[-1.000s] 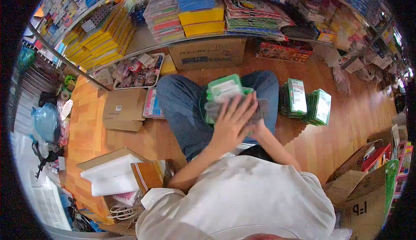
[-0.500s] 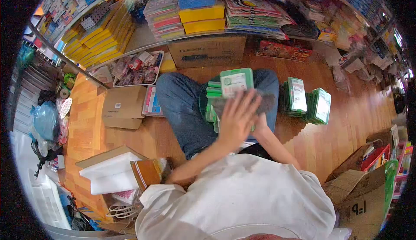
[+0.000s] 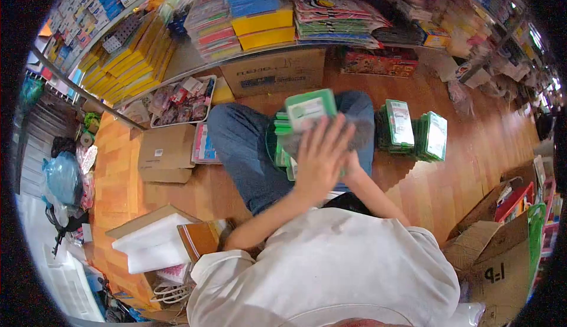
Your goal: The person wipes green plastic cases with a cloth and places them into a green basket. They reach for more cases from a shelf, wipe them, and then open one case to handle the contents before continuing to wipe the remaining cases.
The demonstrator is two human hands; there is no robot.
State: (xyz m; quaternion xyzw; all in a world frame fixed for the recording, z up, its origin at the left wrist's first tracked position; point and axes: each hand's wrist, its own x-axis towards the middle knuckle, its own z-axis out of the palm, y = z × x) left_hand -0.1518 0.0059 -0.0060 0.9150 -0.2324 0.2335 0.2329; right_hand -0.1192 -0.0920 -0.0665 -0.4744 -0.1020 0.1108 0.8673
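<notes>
A green flat plastic case (image 3: 311, 110) with a white label is held tilted over my lap. My left hand (image 3: 322, 157) lies over a dark grey cloth (image 3: 358, 133), its fingers stretched and pressing the cloth against the case. Partly hidden behind it, my right hand (image 3: 353, 167) grips the case from below; its fingertips are out of sight. Under the held case, between my legs, several more green cases (image 3: 282, 124) sit in a pile, mostly covered by the hands and cloth.
Two stacks of green cases, a nearer stack (image 3: 400, 125) and a farther stack (image 3: 436, 137), stand right of my knee. A flattened cardboard box (image 3: 166, 153) and a tray of small packets (image 3: 211, 99) lie left. Ahead is a loaded shelf (image 3: 195, 60); an open carton (image 3: 496, 271) stands lower right.
The held case has tilted, its left side now lower. My left hand and the cloth have shifted slightly over it. The whole view has turned a little.
</notes>
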